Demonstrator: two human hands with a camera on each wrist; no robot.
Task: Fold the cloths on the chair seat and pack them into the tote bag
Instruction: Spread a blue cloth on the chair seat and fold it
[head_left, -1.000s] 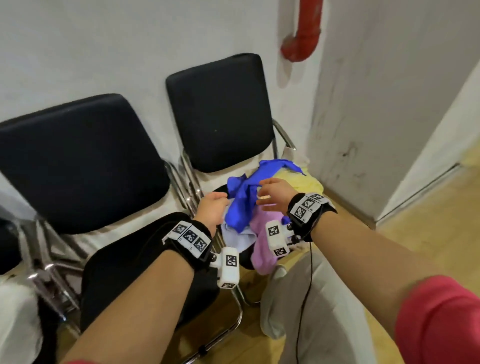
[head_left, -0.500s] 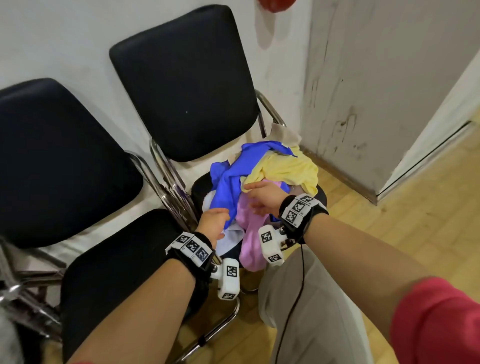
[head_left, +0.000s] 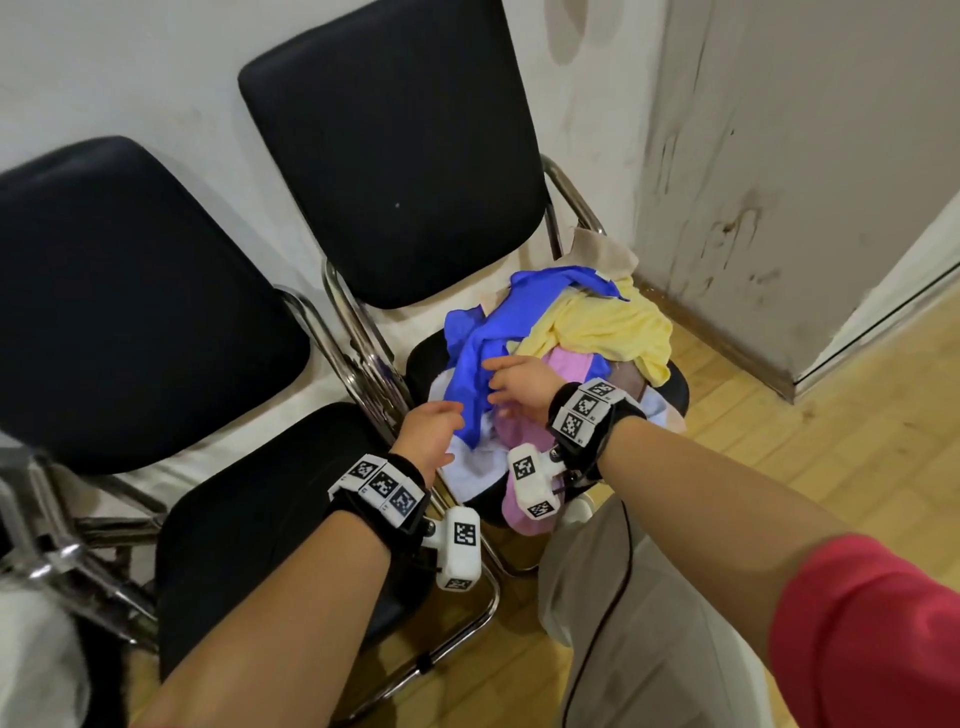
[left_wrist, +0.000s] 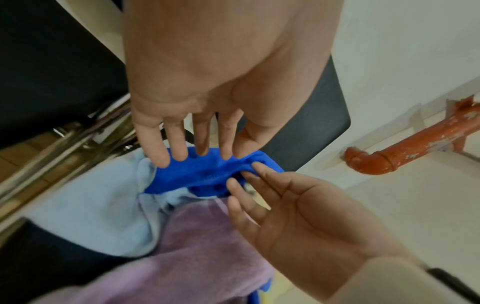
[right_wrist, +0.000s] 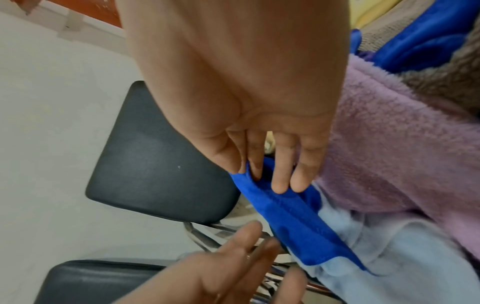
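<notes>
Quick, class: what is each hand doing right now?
Left hand: open, straight fingers on the blue cloth.
Right hand: thumb and forefinger pinch the blue cloth.

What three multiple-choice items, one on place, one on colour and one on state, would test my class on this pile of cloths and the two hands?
1. Where does the pile of cloths lie?
A. On the right chair's seat
B. On the floor
C. On the left chair's seat

2. What colour is the cloth that the right hand pinches?
A. Yellow
B. Deep blue
C. Pink

3. How is the left hand?
A. Clenched in a fist
B. Gripping a chair leg
C. Fingers straight, tips on the blue cloth

Answers: 1 A, the head view shows the heap there. 2 B, thumb and finger nip its blue edge. 3 C, the left wrist view shows straight fingers.
</notes>
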